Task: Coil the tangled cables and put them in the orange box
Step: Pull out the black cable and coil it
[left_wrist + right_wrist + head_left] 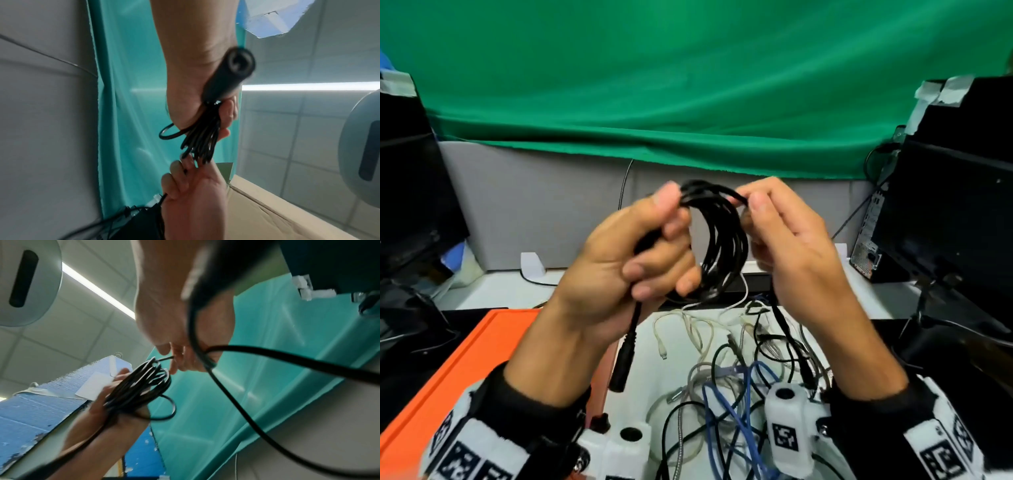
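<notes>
Raised above the table, a black cable (722,236) is wound into several loops. My left hand (647,253) grips the coil (199,142) in a fist, and the cable's thick black plug (624,359) (230,74) hangs below that hand. My right hand (767,219) pinches the top of the coil (141,386) between thumb and fingers, and the cable's loose end (236,402) trails down past the wrist. The orange box (458,370) lies at the lower left, under my left forearm. A tangle of white, grey, blue and black cables (739,377) lies on the white table below my hands.
Black monitors stand at the far left (410,192) and far right (955,205). A green cloth (688,85) hangs over a grey partition (544,212) behind the table. A computer case (866,246) sits at the right back.
</notes>
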